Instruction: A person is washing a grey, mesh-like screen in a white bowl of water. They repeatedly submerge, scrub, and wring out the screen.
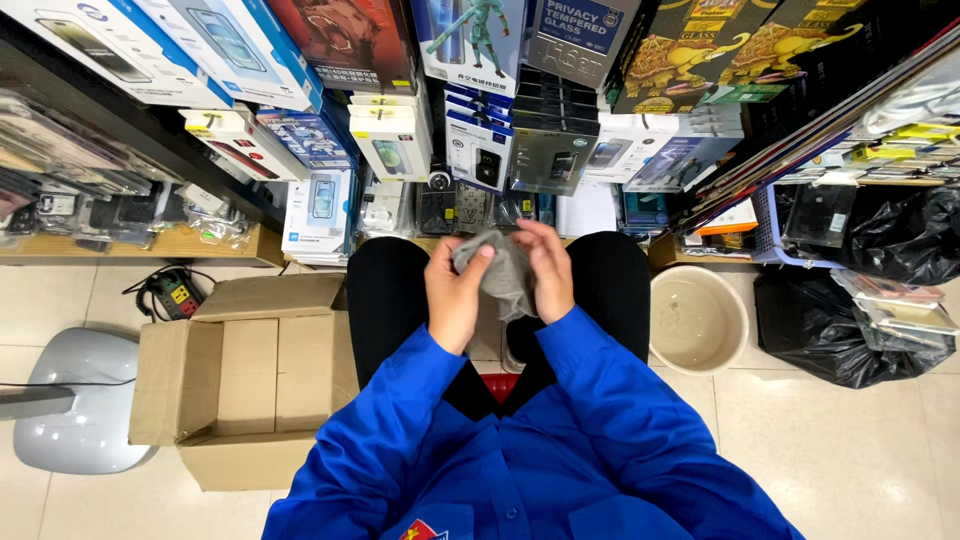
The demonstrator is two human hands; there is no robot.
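Head view: both hands meet over the lap, left hand (pixel 455 290) and right hand (pixel 545 268) with fingers (pixel 478 262) grasping a grey cloth (pixel 500 272) bunched between them. Left of the fingers lies an open box (pixel 240 380); right, a beige basin (pixel 697 320).

Open cardboard box (pixel 235 385) on tiled floor (pixel 850 460), left side. Black power strip (pixel 175 295) just behind it. Grey stool (pixel 85 400) far left. Beige round basin (pixel 697 320) right, black plastic bags (pixel 850 325) beside it. Stacked phone-accessory boxes (pixel 480 110) on shelves ahead.
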